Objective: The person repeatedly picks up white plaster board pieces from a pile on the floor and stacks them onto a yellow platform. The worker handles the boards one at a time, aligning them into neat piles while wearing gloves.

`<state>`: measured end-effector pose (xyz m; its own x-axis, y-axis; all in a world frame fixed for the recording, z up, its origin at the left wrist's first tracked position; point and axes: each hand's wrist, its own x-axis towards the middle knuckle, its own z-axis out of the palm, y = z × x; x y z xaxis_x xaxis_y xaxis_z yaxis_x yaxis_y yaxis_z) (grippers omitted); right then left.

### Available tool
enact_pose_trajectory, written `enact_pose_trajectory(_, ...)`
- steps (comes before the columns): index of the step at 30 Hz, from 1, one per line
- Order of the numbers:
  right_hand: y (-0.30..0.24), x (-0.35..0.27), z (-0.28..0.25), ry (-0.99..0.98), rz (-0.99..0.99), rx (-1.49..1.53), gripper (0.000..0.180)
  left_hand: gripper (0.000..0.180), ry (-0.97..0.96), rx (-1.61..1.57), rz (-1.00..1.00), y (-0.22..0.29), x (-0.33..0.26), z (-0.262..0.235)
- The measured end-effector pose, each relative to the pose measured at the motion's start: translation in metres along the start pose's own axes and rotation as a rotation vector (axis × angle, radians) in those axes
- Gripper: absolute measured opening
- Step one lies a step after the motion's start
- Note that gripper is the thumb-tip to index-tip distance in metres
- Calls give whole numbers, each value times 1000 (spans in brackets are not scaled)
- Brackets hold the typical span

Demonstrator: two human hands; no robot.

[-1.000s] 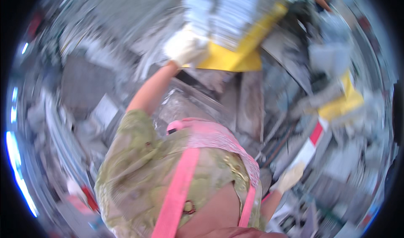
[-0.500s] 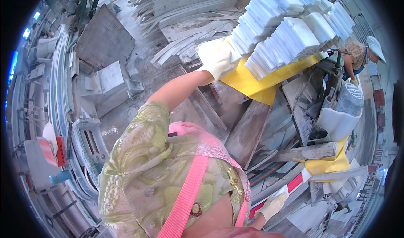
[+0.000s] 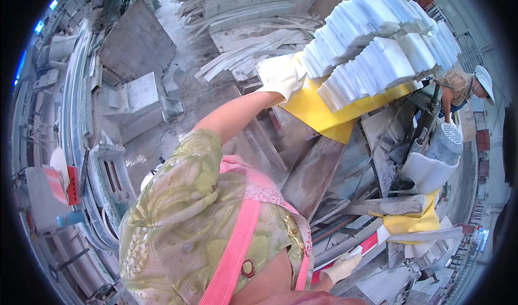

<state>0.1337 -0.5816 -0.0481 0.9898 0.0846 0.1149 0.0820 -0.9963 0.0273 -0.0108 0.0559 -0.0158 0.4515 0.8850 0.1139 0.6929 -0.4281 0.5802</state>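
Note:
My left hand (image 3: 285,82), in a pale glove, is closed on a white stone slab (image 3: 267,68) at the near end of a stack. Several more white slabs (image 3: 372,62) lean together in rows at upper right. Beneath them lies a yellow sheet (image 3: 318,110), its corner hanging over the edge. My right hand (image 3: 342,268), gloved too, is low at the right beside a red-and-white striped bar (image 3: 369,243). Its fingers look stretched out and I see nothing in them. Whether they touch the bar is unclear.
A co-worker in a pale hat (image 3: 484,82) bends at the far right, near a grey bucket (image 3: 447,143). A wooden beam (image 3: 383,205) and another yellow sheet (image 3: 415,221) lie at right. Stone offcuts (image 3: 253,51) cover the floor ahead; metal rails (image 3: 70,121) run along the left.
My right hand has dropped slightly lower, and the white piece seen at it before no longer shows. My left hand stays at the slab. The whole view has shifted a little.

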Motion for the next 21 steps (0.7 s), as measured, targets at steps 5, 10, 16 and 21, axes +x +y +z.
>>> enact_pose_trajectory(5, -61, 17, -66, -161, 257, 502, 44, 54, -406, 214, 133, -8, 25, -28)
enact_pose_trajectory(10, -230, -11, -80, -325, -9, 1380, 42, 55, -323, 31, 142, -15, 16, -26)
enact_pose_trajectory(16, -457, -45, -74, -457, -270, 1604, 42, 57, -464, -44, 192, -34, 26, -24)
enact_pose_trajectory(21, -550, -78, -53, -389, -181, 1705, 40, 60, -404, -28, 231, -35, 24, -22)
